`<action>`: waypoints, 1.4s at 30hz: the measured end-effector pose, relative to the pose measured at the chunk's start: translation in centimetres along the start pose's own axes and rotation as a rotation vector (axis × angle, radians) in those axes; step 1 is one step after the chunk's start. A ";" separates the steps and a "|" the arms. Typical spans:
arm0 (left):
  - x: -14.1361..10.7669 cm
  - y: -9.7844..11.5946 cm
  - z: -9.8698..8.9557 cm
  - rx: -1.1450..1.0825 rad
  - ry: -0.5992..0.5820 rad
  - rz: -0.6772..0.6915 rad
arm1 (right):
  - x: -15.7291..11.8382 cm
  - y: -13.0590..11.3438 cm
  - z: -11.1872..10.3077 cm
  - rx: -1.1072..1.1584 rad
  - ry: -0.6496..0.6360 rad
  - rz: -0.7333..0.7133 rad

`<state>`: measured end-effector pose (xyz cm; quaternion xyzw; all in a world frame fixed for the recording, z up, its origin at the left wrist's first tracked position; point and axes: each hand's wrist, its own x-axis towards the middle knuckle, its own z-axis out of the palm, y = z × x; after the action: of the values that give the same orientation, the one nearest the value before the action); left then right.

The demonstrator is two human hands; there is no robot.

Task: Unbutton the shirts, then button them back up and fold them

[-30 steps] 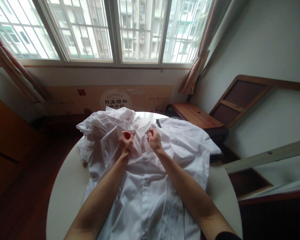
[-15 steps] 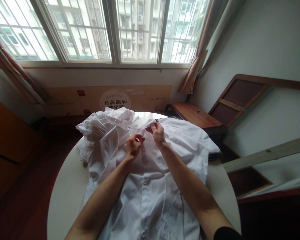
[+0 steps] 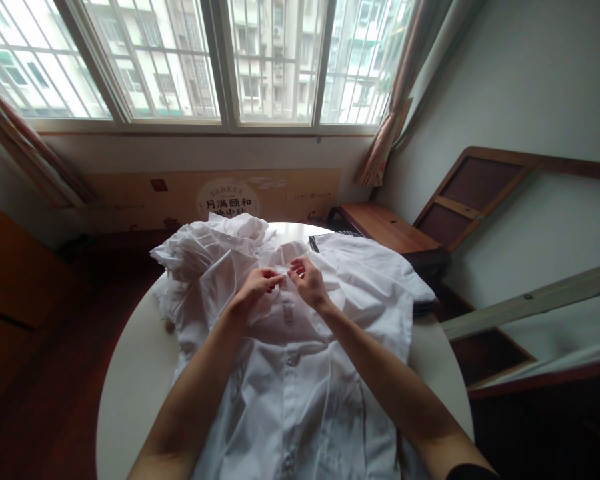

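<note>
A white button-up shirt [image 3: 265, 393] lies front up, its button placket running down the middle and its collar at the far end. Just below the collar, my left hand [image 3: 260, 285] pinches the placket's edge between thumb and fingertips. Close beside it, my right hand [image 3: 309, 283] has its thumb and bent fingers on the placket from the other side. The fingertips of both hands nearly meet, and whatever small part lies between them is too small to make out. Lower down, buttons show along the placket.
Under the shirt is a round white table [image 3: 130, 387]. A crumpled heap of white cloth [image 3: 195, 250] lies at its far left. Folded white garments [image 3: 375, 260] are stacked at the far right. Beyond stand a wooden bench [image 3: 385, 227] and a barred window [image 3: 275, 63].
My right hand has let go of the collar and come down to the placket. My left hand has shifted slightly left, and the collar now lies lower.
</note>
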<state>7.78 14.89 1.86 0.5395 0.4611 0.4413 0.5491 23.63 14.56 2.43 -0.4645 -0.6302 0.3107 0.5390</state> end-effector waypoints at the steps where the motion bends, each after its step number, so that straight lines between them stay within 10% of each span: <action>1: 0.0 -0.1 0.0 -0.045 -0.020 -0.014 | -0.8 -0.1 0.0 -0.076 -0.025 0.002; 13: -0.5 0.0 0.3 -0.230 -0.157 -0.132 | -1.3 0.6 0.3 -0.074 -0.136 0.149; 25: -0.6 0.4 1.8 0.024 0.092 0.122 | -2.5 0.1 1.2 -0.267 0.050 0.104; 37: -0.3 -1.2 2.2 -0.167 -0.022 0.182 | -1.9 2.7 1.8 0.440 -0.006 0.325; 42: -0.3 -1.0 1.9 0.099 0.052 0.302 | -2.0 2.5 1.4 0.484 -0.061 0.302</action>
<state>9.57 14.20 0.83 0.6176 0.4098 0.5094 0.4373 22.85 13.83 -0.85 -0.4014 -0.4773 0.5428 0.5626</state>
